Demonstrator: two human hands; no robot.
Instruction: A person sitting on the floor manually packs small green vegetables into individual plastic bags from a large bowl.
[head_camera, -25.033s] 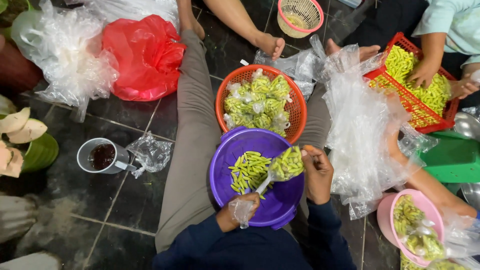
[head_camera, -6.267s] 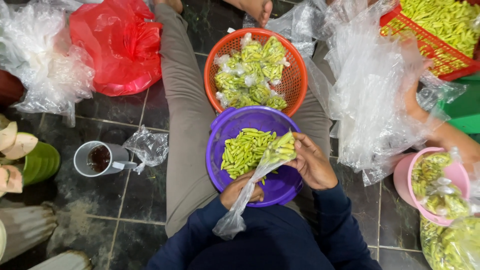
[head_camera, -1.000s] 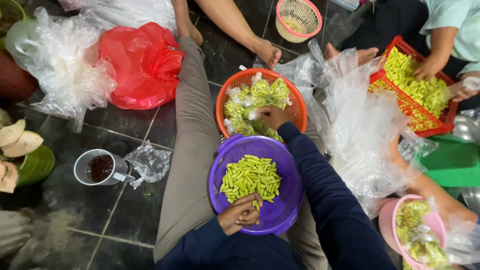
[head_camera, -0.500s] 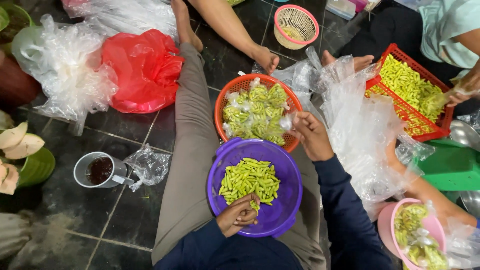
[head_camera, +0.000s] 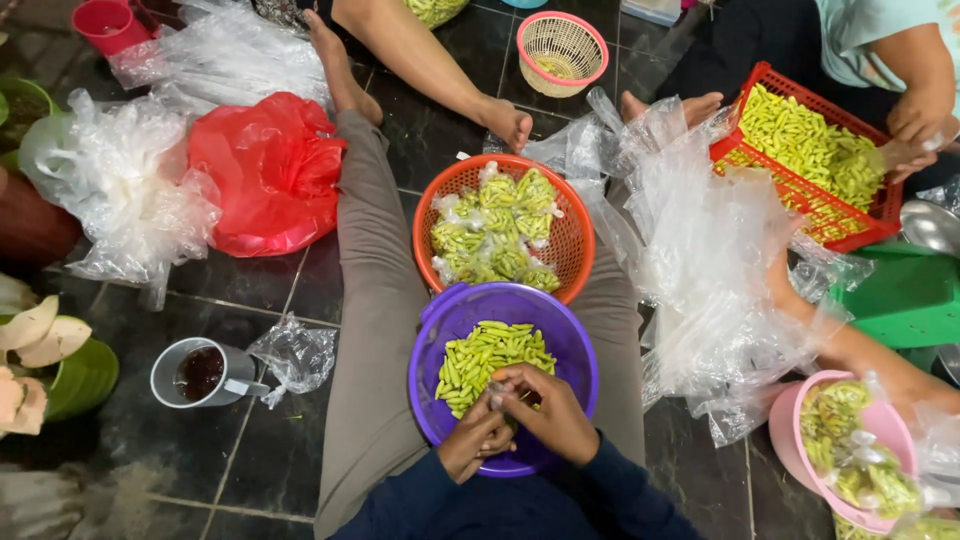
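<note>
The right hand (head_camera: 545, 415) is back from the orange basket (head_camera: 575, 235) — now meeting the left hand (head_camera: 478, 440), both pinched on something small, unclear what, over the green chillies (head_camera: 490, 360) in the purple basin (head_camera: 440, 320) at lower centre.

head cam | straight down | close over lap and purple basin (head_camera: 445, 320)

Even overhead light, soft shadows, sharp centre, slight wide-angle stretch at edges.
</note>
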